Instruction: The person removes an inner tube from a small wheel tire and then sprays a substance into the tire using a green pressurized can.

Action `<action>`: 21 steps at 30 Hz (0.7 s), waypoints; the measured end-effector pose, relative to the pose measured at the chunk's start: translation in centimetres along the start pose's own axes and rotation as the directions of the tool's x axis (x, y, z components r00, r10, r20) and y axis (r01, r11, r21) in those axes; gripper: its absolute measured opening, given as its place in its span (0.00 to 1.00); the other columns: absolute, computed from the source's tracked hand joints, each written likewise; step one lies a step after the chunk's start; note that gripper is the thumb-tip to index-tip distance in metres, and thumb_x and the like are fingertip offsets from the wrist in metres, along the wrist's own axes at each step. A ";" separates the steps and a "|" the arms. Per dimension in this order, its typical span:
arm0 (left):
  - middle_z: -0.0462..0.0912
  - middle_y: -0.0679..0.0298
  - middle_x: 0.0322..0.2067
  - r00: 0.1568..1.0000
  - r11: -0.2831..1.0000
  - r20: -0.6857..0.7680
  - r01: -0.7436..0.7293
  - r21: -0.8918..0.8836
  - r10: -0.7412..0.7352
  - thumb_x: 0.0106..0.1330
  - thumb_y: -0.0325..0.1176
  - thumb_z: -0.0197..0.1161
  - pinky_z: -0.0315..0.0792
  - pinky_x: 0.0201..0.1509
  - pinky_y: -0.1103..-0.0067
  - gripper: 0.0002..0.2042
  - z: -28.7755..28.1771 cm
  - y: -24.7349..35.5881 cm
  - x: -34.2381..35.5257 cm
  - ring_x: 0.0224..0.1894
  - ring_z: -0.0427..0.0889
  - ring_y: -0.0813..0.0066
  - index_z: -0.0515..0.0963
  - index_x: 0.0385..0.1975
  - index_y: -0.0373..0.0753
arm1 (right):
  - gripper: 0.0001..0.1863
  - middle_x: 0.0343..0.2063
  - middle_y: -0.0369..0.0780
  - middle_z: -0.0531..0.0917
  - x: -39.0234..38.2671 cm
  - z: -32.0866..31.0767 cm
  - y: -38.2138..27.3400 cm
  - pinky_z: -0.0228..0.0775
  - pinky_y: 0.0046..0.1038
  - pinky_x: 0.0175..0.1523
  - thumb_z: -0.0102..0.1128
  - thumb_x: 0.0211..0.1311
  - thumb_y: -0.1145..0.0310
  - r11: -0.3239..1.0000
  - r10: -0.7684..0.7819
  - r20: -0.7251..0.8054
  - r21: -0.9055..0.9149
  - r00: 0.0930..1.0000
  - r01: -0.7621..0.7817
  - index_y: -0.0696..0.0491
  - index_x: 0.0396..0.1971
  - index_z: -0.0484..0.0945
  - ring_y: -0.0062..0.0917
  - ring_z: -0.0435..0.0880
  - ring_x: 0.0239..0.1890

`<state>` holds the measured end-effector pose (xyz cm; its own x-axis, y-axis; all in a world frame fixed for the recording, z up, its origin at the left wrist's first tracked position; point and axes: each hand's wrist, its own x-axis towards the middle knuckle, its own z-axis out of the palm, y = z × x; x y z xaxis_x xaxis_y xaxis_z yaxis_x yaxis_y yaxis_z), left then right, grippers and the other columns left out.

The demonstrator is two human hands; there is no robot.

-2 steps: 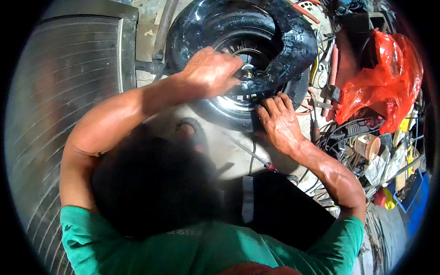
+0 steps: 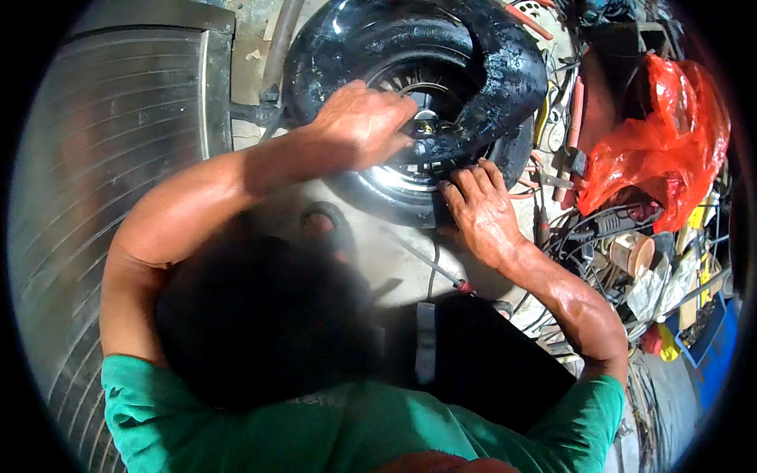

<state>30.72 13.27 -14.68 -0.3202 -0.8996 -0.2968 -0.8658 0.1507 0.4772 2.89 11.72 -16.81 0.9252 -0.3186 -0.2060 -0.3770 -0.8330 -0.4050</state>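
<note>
A shiny black inner tube (image 2: pixel 512 94), partly puffed up, lies over a black tire (image 2: pixel 378 203) on a wheel with a bright metal rim (image 2: pixel 392 180). My left hand (image 2: pixel 367 126) is closed on the near part of the tube, beside the wheel's hub; its fingertips are partly hidden. On the near right side of the wheel, my right hand (image 2: pixel 479 206) has its fingers bent over the tire's edge, with the fingertips against the rim side. A thin metal rod with a red handle (image 2: pixel 464 286) lies on the floor between me and the wheel.
A ribbed metal shutter (image 2: pixel 118 158) stands along the left. To the right are a red plastic bag (image 2: pixel 670 150), tangled black cables (image 2: pixel 579 236), a brown round container (image 2: pixel 633 251) and a blue crate (image 2: pixel 714 339). My sandalled foot (image 2: pixel 322 225) is close to the wheel.
</note>
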 end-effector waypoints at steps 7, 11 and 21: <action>0.83 0.52 0.34 0.986 0.995 -0.154 -0.080 -0.051 0.071 0.59 0.36 0.71 0.72 0.45 0.60 0.15 1.7 -1.8 0.5 0.40 0.83 0.50 0.77 0.42 0.37 | 0.15 0.42 0.46 0.78 1.0 -1.2 -0.3 0.59 0.48 0.72 0.62 0.50 0.69 0.998 -0.004 -0.131 0.058 0.991 0.011 0.58 0.40 0.82 0.40 0.77 0.53; 0.82 0.54 0.32 0.984 0.993 -0.165 -0.079 -0.084 0.064 0.57 0.35 0.72 0.73 0.43 0.62 0.15 2.2 -2.2 0.5 0.38 0.83 0.51 0.76 0.39 0.38 | 0.14 0.40 0.46 0.78 1.9 -3.1 -0.3 0.58 0.47 0.73 0.61 0.50 0.69 1.000 -0.010 0.002 -0.028 1.000 0.010 0.59 0.37 0.83 0.39 0.78 0.51; 0.81 0.58 0.30 0.945 0.966 -0.248 -0.241 -0.096 0.211 0.51 0.33 0.75 0.72 0.41 0.65 0.16 3.4 -1.0 -0.2 0.37 0.84 0.56 0.75 0.36 0.39 | 0.32 0.38 0.42 0.77 2.6 -5.4 -0.2 0.63 0.42 0.61 0.79 0.36 0.55 0.998 -0.042 0.232 -0.025 0.972 0.049 0.58 0.43 0.81 0.38 0.77 0.49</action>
<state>30.33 14.68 -17.88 -0.3901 -0.9204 0.0257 -0.7219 0.3231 0.6119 5.60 8.63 -12.42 0.9051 -0.1693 -0.3900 -0.3297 -0.8587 -0.3923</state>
